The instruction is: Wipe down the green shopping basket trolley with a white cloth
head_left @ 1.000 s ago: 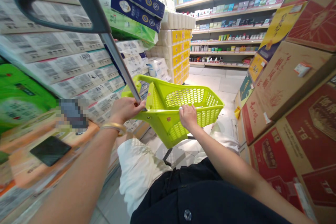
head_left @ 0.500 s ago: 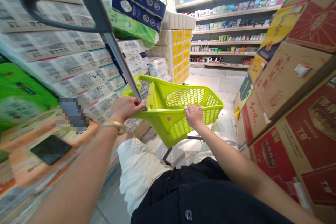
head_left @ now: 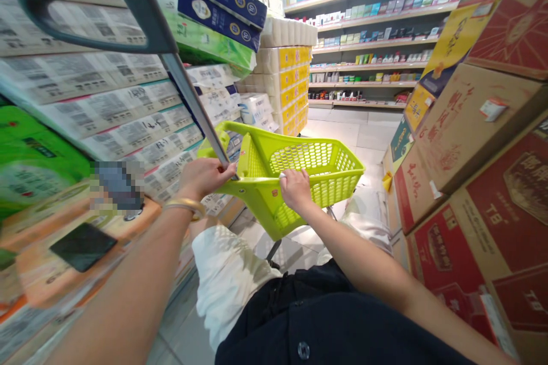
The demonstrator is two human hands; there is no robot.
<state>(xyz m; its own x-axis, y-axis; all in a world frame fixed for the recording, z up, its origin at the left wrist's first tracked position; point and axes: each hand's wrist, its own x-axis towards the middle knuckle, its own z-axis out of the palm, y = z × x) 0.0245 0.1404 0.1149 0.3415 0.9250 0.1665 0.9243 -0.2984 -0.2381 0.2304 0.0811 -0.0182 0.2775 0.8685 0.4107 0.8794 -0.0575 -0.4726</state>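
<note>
left hand (head_left: 203, 178) | fingers clamping the metal basket handle (head_left: 191, 108) | right hand (head_left: 295, 190) | shifting inward along the lime-green basket rim (head_left: 257, 178), fingers curling over it

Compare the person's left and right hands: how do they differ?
The left hand grips the grey metal pole, while the right hand curls over the rim of the lime basket. The left wrist wears a gold bangle; the right wrist is bare. Both hands hold the same cart.

A lime-green shopping basket (head_left: 257, 182) with honeycomb-patterned mesh sides, beside red cardboard cartons (head_left: 445, 262) with yellow lettering
</note>
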